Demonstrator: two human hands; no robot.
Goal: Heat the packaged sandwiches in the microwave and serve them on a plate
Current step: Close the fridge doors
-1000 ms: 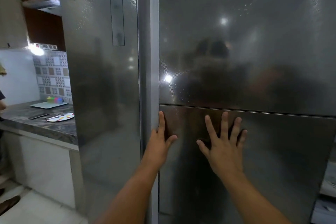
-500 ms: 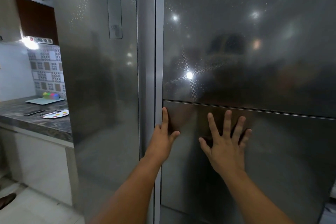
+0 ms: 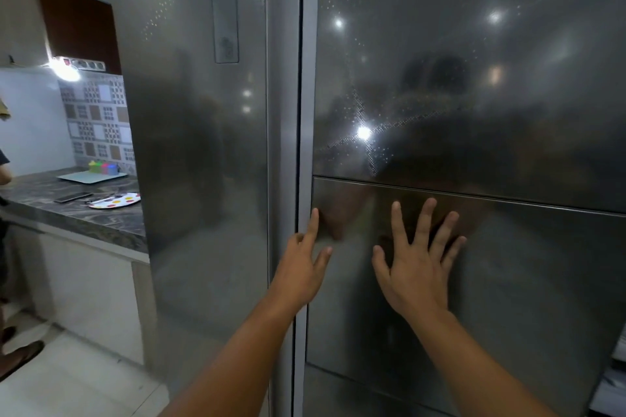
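Left hand [image 3: 301, 266]: ours, fingers spread, index tip at the door's edge seam.
Right hand [image 3: 415, 267]: spread flat, holding nothing.
Tall grey steel fridge door [image 3: 474, 95]: stiff, slick, likely heavy; we'd grip that edge.
Packaged sandwiches: nowhere in sight, presumably inside.
Dark marble surface [image 3: 67, 213]: well apart, left.

One head-worn view faces the refrigerator doors [image 3: 457, 95] at 12 o'clock, very close; a countertop [image 3: 67, 210] lies near 9 o'clock.
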